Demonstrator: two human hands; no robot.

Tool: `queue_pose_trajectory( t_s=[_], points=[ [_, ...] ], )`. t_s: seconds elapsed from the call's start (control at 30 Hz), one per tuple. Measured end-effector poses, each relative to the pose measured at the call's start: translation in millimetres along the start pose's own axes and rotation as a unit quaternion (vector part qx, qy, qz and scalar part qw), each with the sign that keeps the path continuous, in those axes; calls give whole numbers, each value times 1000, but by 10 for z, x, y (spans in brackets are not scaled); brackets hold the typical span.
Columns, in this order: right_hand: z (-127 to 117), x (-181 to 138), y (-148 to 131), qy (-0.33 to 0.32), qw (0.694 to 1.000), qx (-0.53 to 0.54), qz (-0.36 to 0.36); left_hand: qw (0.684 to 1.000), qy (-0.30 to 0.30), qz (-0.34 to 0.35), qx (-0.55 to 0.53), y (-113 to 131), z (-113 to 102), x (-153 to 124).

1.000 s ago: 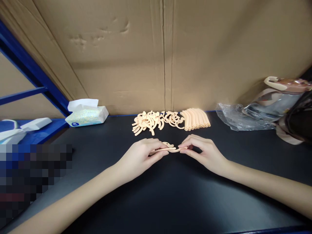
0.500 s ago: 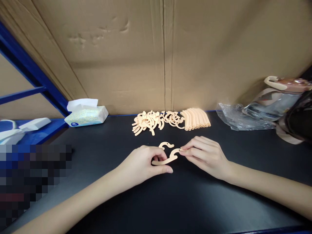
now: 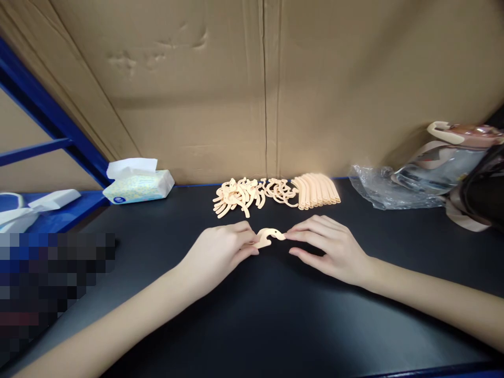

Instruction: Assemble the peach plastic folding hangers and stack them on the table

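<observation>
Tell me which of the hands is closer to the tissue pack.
Left. The left hand is to the right of the tissue pack and nearer the camera; the right hand is much farther right, at the tip of the curved piece.

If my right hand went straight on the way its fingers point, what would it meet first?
Most likely the curved piece in your left hand: its tip sits at the fingers of your right hand, though contact is unclear.
</observation>
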State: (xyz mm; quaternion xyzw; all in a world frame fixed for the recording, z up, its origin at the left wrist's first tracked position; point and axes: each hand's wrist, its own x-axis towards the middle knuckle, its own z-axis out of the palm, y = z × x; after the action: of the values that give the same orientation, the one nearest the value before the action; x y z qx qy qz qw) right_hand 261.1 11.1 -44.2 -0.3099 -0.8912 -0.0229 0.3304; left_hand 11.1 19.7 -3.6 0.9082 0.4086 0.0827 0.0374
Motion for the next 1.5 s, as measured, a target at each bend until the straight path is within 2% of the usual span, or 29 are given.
queue_pose_trajectory(
  t_s=[0.1,0.23,0.47,0.57,0.8,1.07,1.4,1.5],
  points=[
    [18,21,18,-19,999,14,31,998,9,-6,59,-60,-11,-7],
    [37,38,26,-79,996,18,34,995,14,-8,98,-79,11,-7],
    [45,28,32,-113,993,16,16,996,12,-14,93,-86,7,3],
    [55,21,44,-125,992,9,10,997,8,11,79,-98,11,0],
    [74,15,56,-115,993,1,3,996,10,37,77,-81,22,-3],
    [79,5,57,-128,992,-8,5,997,13,17,76,-84,46,-3],
    [65,5,54,-118,993,1,14,992,24,66,106,-94,106,23],
    [60,7,48,-119,993,-2,15,991,23,60,119,-97,115,25]
  ],
)
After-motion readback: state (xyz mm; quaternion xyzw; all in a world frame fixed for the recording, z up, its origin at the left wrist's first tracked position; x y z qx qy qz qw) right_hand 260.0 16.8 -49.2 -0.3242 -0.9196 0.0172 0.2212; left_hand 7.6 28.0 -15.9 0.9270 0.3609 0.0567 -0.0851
